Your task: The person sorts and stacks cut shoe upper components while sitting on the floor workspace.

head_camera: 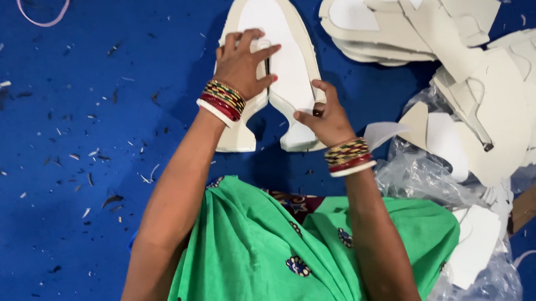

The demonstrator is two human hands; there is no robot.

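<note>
Blue work surface (73,175), littered with small offcut scraps, far left.

Left hand (244,65): flat, fingers spread, palm pressing left half of horseshoe-shaped cream foam shoe-upper stack (283,67); not gripping.

Stack lies directly under and between both hands; long axis runs away from person, rounded toe far, two legs pointing back toward green garment (272,257).

Right hand (323,116): fingers curled, pinching inner edge of stack's right leg, near its lower end.

Both hands touching; left covers more.

Right: loose pile of cut foam pieces (492,95) on clear plastic bag (417,175), apart from stack.
</note>
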